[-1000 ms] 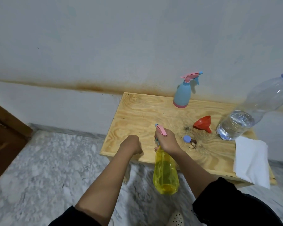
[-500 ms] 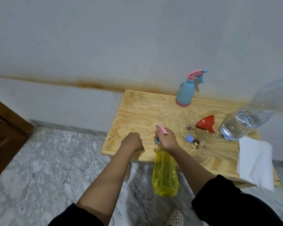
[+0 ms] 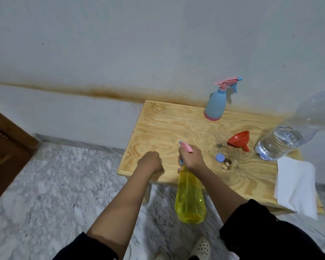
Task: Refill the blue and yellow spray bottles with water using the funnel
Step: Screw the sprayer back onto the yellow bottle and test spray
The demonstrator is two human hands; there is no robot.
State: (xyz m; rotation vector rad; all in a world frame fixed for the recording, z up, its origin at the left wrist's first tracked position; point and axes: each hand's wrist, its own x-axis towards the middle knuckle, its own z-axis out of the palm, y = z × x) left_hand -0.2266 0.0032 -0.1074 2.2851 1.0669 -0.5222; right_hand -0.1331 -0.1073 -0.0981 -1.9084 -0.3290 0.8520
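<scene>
My right hand (image 3: 192,158) grips the pink spray head of the yellow spray bottle (image 3: 190,198), which hangs in the air in front of the table's near edge. My left hand (image 3: 150,162) is curled into a fist with nothing in it and rests on the wooden table (image 3: 167,124) near its front left corner. The blue spray bottle (image 3: 215,104) stands upright at the back of the table by the wall. A red funnel (image 3: 239,140) lies on its side right of centre. A large clear water bottle (image 3: 287,136), partly full, stands at the right.
A small blue cap (image 3: 219,157) lies on the table beside a dark knot in the wood. A white folded cloth (image 3: 296,184) hangs over the front right edge. The floor is grey marble, and a brown wooden door (image 3: 4,147) stands at the left.
The hands and the yellow bottle hold nearly the same pose. Only the view has shifted slightly.
</scene>
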